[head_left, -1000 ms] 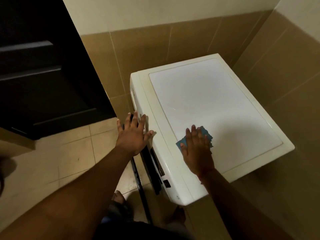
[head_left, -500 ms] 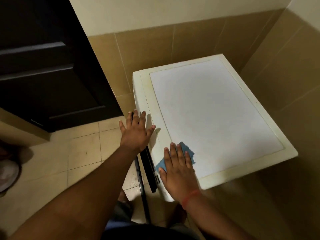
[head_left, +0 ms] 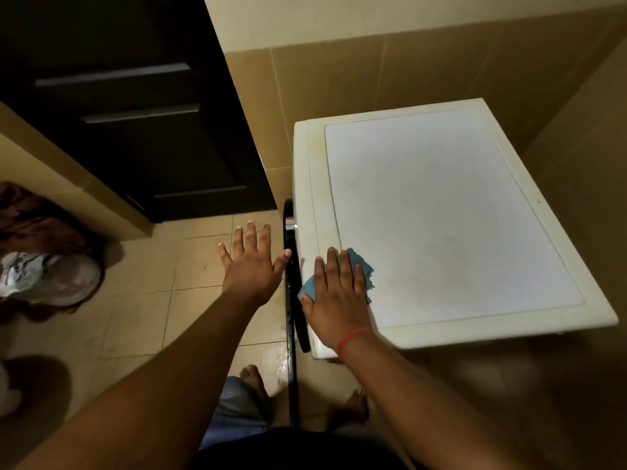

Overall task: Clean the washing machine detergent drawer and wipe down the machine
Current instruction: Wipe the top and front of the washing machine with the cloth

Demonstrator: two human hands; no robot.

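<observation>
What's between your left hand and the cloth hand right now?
Head view: the open dark machine door stands edge-on between the left hand and the right hand pressing the blue cloth.

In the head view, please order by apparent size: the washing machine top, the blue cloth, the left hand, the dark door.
1. dark door
2. washing machine top
3. left hand
4. blue cloth, mostly hidden under the right hand, so its full size is unsure.

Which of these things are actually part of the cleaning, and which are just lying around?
In use:
- washing machine, its top being wiped
- blue cloth, pressed flat under the right hand
- left hand, spread open beside the machine's front

Lying about:
- dark door
- bundle of clothes and a bag on the floor
</observation>
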